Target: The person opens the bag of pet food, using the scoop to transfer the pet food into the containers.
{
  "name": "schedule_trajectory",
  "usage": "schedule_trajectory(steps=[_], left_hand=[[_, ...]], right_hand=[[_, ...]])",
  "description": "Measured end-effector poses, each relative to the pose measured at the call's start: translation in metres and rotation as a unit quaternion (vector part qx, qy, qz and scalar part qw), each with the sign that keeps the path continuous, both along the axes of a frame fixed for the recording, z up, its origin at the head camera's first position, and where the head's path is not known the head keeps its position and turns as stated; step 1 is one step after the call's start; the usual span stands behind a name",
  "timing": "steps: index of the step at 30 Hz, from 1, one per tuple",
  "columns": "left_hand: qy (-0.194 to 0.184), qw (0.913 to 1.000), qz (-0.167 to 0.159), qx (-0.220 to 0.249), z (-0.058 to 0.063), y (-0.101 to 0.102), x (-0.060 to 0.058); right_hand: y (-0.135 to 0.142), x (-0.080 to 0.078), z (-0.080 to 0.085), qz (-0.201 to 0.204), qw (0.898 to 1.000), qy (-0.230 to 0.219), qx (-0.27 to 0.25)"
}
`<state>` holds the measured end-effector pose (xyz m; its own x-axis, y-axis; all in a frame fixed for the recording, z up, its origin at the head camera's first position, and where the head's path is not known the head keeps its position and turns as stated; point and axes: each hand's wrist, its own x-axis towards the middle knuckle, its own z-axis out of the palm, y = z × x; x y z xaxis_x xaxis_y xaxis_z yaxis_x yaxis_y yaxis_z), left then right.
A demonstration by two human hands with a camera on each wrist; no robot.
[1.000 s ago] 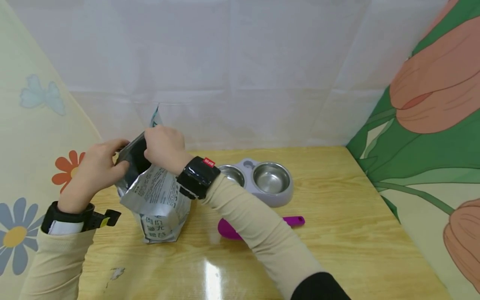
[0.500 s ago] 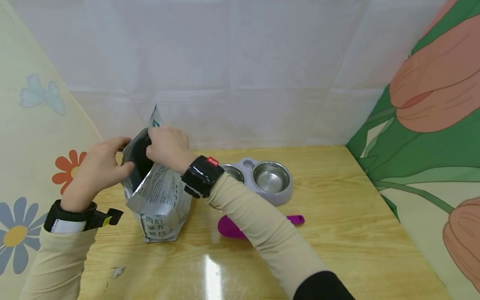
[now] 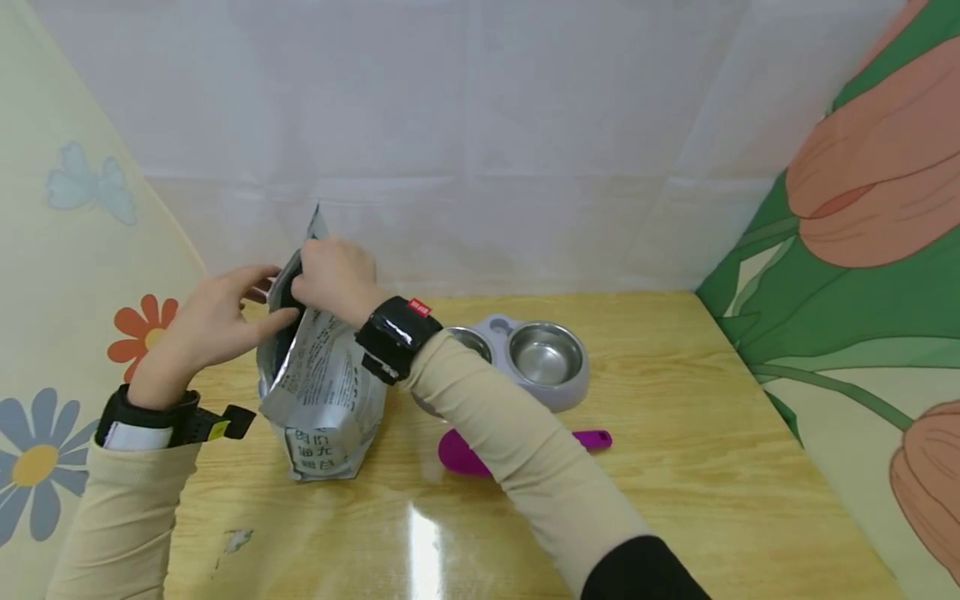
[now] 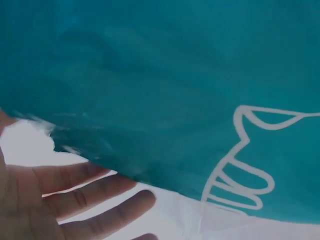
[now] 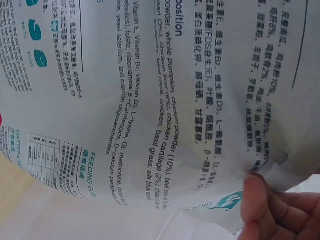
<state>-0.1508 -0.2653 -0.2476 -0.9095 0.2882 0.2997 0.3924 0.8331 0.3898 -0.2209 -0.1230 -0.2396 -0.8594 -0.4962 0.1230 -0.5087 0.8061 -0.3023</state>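
A silver pet food bag (image 3: 322, 400) stands upright on the left part of the table, its top slanting and its dark mouth narrowed. My right hand (image 3: 337, 275) pinches the top edge on the right, thumb and curled fingers gathering the film, as the right wrist view shows beside printed ingredient text. At the left edge of the mouth is my left hand (image 3: 213, 321), thumb reaching to the opening. In the left wrist view its fingers (image 4: 100, 200) are straight and spread alongside the bag's teal face. The contents of the bag are hidden.
Behind my right forearm, a lilac double feeder (image 3: 573, 396) holds two steel bowls, the left one partly covered. A magenta scoop (image 3: 461, 456) lies in front, its middle hidden under the sleeve. White cloth (image 3: 525, 167) hangs behind the wooden table (image 3: 712, 467).
My left hand has shifted right along with the bag's left rim, and the mouth has narrowed. Its fingers have straightened. My right hand still grips the top edge, slightly higher.
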Motion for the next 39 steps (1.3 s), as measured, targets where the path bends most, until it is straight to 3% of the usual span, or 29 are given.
schedule_trajectory(steps=[13, 39], left_hand=[[0.048, 0.9984, 0.027, -0.010, 0.002, 0.010, -0.014], [0.036, 0.9983, 0.045, -0.011, -0.003, 0.005, -0.012]], right_hand=[[-0.001, 0.003, -0.004, -0.016, 1.000, 0.004, 0.005], [0.020, -0.004, -0.013, -0.008, 0.999, -0.014, -0.028]])
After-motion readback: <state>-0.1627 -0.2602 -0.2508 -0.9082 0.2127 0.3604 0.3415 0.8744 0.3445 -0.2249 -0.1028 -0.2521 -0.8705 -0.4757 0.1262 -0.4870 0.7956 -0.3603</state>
